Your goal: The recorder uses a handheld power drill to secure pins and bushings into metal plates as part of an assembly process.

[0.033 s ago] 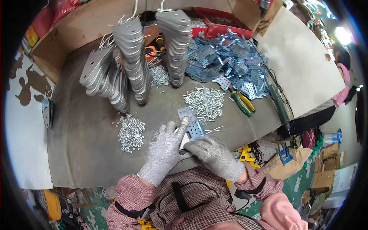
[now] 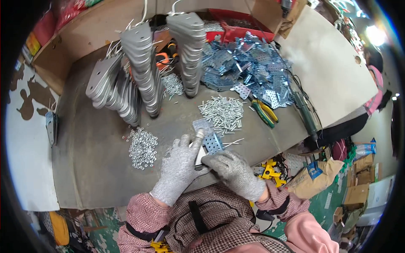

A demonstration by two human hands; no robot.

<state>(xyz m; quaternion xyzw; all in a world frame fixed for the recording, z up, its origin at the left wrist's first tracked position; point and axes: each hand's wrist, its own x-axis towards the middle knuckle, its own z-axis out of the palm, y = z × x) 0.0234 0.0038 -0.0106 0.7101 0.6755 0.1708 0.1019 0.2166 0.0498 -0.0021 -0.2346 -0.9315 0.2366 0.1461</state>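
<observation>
At the table's near edge, my left hand (image 2: 179, 162), in a grey knit glove, holds a metal bracket (image 2: 201, 157) between index finger and thumb. Its bright flat side faces up, partly hidden by the fingers. My right hand (image 2: 234, 170), gloved too, has its fingers curled and pressed together on the bracket's near end; its fingertips are partly hidden. Just beyond lies a bluish perforated metal plate (image 2: 213, 144). A heap of small metal pins (image 2: 221, 114) sits past it. Left of my left hand is a pile of small ring-shaped nuts or washers (image 2: 143, 147).
Tall stacks of curved grey metal plates (image 2: 141, 63) stand at the back left. Perforated blue-grey plates (image 2: 249, 63) are heaped at the back right, before a red bin (image 2: 240, 23). Yellow-green pliers (image 2: 263, 113) and a green electric screwdriver (image 2: 304, 114) lie on the right.
The whole view has shifted slightly. Both hands keep the same hold on the bracket.
</observation>
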